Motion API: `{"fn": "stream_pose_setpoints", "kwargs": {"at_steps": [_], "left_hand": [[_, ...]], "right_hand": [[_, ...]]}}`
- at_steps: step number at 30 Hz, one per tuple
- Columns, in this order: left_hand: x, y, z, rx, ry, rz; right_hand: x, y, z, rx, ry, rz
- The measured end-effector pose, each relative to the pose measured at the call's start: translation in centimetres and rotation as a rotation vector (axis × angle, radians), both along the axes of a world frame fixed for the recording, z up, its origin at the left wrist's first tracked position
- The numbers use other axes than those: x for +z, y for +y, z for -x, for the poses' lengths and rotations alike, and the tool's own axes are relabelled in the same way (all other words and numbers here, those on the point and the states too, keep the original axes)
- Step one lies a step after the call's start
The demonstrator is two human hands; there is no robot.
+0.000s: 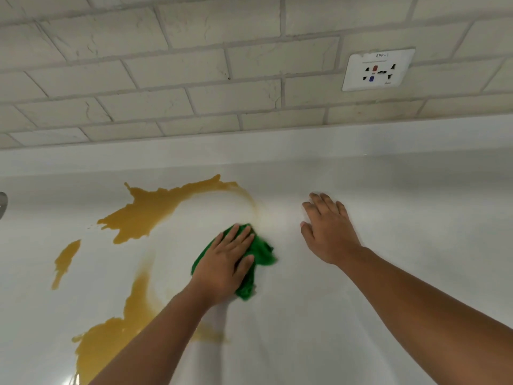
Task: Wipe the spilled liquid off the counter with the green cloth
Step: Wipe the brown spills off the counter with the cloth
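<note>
1. Green cloth [262, 252]: bunched on the white desk [388, 218].
2. Left hand [224, 262]: flat on top of the cloth, fingers straight, pressing down.
3. Right hand [327, 229]: just right of the cloth, fingers spread, palm on the desk.
4. Spilled liquid [150, 209]: amber pools left of and beyond the cloth, none touching it.
5. Wall socket [379, 69]: well beyond the cloth, to its right.

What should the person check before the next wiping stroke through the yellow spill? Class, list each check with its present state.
1. Left hand presses flat on the green cloth: ok.
2. Right hand rests on bare counter, clear of the spill: ok.
3. Yellow spill gone: not ok; large patches lie left of the cloth.
4. Nothing stands between cloth and spill: ok.
5. Cloth can soak up more: cannot tell.
</note>
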State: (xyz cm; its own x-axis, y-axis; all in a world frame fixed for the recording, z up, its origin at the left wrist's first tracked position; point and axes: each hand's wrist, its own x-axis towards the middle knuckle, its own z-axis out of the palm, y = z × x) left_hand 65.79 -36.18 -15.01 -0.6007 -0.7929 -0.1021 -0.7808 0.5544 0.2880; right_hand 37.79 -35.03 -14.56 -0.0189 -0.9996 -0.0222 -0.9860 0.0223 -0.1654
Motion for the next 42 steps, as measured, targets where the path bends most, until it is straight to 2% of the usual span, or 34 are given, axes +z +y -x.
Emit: {"fn": "stream_pose_setpoints", "kwargs": {"at_steps": [2, 5, 8, 10, 15, 20, 22, 25, 29, 35, 39, 42], "left_hand": [[0.1, 0.2, -2.9, 0.071, -0.004, 0.024], [0.1, -2.7, -4.3, 0.3, -0.064, 0.043], [0.0, -7.3, -1.6, 0.488, -0.158, 0.031], [0.1, -9.3, 1.8, 0.529, -0.184, -0.032], [0.1, -6.3, 8.4, 0.271, -0.138, 0.016], [-0.1, -0.9, 4.0, 0.088, -0.029, 0.034], [-0.2, -1.0, 0.9, 0.11, -0.05, 0.051], [-0.2, -3.9, -0.9, 0.296, -0.1, 0.061], [0.0, -8.4, 3.6, 0.442, -0.203, 0.016], [0.4, -4.6, 11.1, 0.147, -0.127, 0.047], [0.5, 0.7, 7.6, -0.008, -0.091, 0.039], [0.2, 1.0, 3.0, 0.004, -0.092, 0.052]], "right_hand": [[-0.4, 0.3, 0.1, 0.005, 0.005, -0.004], [-0.9, 0.7, 0.2, 0.009, 0.015, -0.003], [-1.1, 0.7, 0.3, 0.014, 0.013, -0.004], [-1.2, 0.8, 0.3, 0.015, 0.005, -0.003], [-1.2, 0.8, 0.5, 0.026, -0.02, 0.012], [-1.2, 0.8, 0.8, 0.037, -0.038, 0.006], [-1.2, 0.7, 0.8, 0.038, -0.042, 0.007], [-1.3, 0.8, 0.7, 0.039, -0.034, 0.002], [-1.3, 0.6, 0.7, 0.046, -0.031, -0.002], [-1.4, 1.0, 1.1, 0.053, -0.07, 0.013], [-1.3, 1.5, 1.6, 0.089, -0.071, 0.001], [-1.2, 1.6, 1.6, 0.109, -0.037, -0.012]]}}
